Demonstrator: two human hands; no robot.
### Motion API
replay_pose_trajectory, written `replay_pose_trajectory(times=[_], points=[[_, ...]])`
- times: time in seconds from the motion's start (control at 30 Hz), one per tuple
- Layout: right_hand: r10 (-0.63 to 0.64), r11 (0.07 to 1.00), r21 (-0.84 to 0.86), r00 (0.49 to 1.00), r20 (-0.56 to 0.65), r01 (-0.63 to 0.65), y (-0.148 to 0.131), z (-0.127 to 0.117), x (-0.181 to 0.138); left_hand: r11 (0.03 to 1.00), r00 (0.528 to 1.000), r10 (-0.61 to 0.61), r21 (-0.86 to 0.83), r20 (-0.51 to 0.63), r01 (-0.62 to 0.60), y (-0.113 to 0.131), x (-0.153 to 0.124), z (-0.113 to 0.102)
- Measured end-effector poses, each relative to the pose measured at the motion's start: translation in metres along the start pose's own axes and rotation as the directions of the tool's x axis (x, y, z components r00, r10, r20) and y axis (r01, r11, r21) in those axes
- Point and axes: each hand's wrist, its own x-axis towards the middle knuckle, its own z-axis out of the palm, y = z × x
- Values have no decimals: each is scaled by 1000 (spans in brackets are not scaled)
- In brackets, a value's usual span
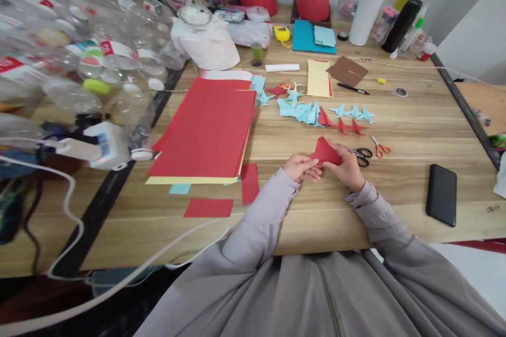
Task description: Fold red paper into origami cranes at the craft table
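A small piece of folded red paper (326, 151) is held up between my two hands above the wooden table. My left hand (301, 168) pinches its lower left edge with thumb and fingers. On the other side, my right hand (349, 168) grips the right end of the paper. Just behind my right hand lie black-handled scissors (362, 155), their blades partly hidden by it. Orange-handled scissors (381, 147) rest a little farther right. Beyond the paper, folded blue paper cranes (302, 111) and red paper cranes (342, 126) stand in rows.
A stack of red sheets (205, 126) covers the table's left part, with red rectangles (208, 208) in front. Plastic bottles (114, 55) crowd the far left. A black power bank or phone (441, 195) lies at right. A white cable (118, 287) crosses the lower left.
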Motion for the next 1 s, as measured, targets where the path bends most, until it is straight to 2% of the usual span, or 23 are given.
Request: replay_pose_trajectory(times=[0.37, 0.8, 1.0], points=[[49, 998, -23, 998, -40, -50, -1, 4, -1, 999, 1000, -5, -32, 22, 6, -1, 1, -2], [-34, 997, -69, 999, 31, 36, -4, 0, -3, 993, 981, -113, -10, 161, 116, 2, -1, -8], [-74, 988, -130, 994, 85, 85, -4, -5, -3, 982, 942, -188, 42, 279, 183, 0, -1, -15]])
